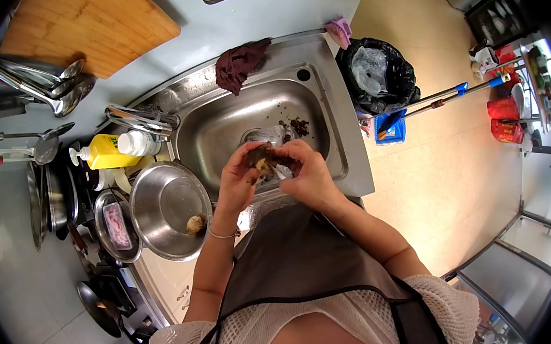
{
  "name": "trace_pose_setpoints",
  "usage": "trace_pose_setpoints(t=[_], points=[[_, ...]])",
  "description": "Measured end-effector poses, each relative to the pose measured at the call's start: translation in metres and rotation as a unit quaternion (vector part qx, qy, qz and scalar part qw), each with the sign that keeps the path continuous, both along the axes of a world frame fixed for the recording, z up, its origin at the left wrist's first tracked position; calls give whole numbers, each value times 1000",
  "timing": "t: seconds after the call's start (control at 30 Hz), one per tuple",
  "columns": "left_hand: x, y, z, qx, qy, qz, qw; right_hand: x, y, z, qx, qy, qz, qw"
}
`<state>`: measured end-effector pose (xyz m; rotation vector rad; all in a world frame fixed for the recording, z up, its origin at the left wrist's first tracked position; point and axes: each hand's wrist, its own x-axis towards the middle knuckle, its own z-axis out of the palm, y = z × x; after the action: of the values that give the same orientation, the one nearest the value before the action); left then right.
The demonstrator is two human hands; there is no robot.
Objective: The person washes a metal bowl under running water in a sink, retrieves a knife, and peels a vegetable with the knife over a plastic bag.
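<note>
Wears a dark brown apron (pixel 294 252) over a pale knitted top (pixel 434 310), with a bracelet (pixel 224 235) at the left wrist. Holds a brown lump (pixel 262 163), with a yellowish patch exposed, between both hands over the near side of the steel sink (pixel 214 127). Curls the fingers of the left hand (pixel 241 174) part-closed around the lump's left side. Bends the fingers of the right hand (pixel 309 175) against its right side, thumb lower down; cannot tell from this view whether closed firmly on it or on a loose piece.

Taking the hands as the dial's centre, has a crumpled clear plastic bag (pixel 269 134) at 12 o'clock, just beyond and partly below the fingers, and dark crumbs (pixel 300 127) at 1 o'clock on the sink floor. Has a round steel bowl (pixel 162 195) at 8 o'clock, with one pale lump (pixel 195 224) lying inside near the rim. Past the bowl, also at 8 o'clock, shows an oval steel dish (pixel 132 247) bearing a pink-and-white pack (pixel 117 226). At 9 o'clock, shows a white bottle (pixel 139 144) beside a yellow pump bottle (pixel 107 152).

Farther out, shows a maroon cloth (pixel 240 65) draped over the sink edge at 11 o'clock, a wooden board (pixel 92 18) at 10, a black-lined bin (pixel 396 64) between 1 and 2, and red bags (pixel 506 120) well apart, between 2 and 3.
</note>
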<state>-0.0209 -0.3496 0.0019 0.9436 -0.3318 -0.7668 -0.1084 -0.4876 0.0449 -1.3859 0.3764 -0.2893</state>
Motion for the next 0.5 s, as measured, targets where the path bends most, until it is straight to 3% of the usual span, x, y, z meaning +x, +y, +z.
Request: trace_pose_setpoints(t=[0.07,0.17,0.23,0.3,0.47,0.5], points=[[5,3,-3,-51,-24,-55,997,-2,-5,5,-10,54,51,997],[11,15,-15,-13,12,-78,997,-1,-7,0,-16,78,68,995],[8,9,-3,-19,-4,-71,997,1,-10,-18,168,66,44,983],[6,4,2,-27,-19,-65,997,3,-10,-15,185,88,40,978],[6,2,-4,38,-35,-40,998,5,0,-34,-33,-6,-36,999],[6,3,-4,38,-35,-40,998,4,4,-31,-33,-7,-36,999]])
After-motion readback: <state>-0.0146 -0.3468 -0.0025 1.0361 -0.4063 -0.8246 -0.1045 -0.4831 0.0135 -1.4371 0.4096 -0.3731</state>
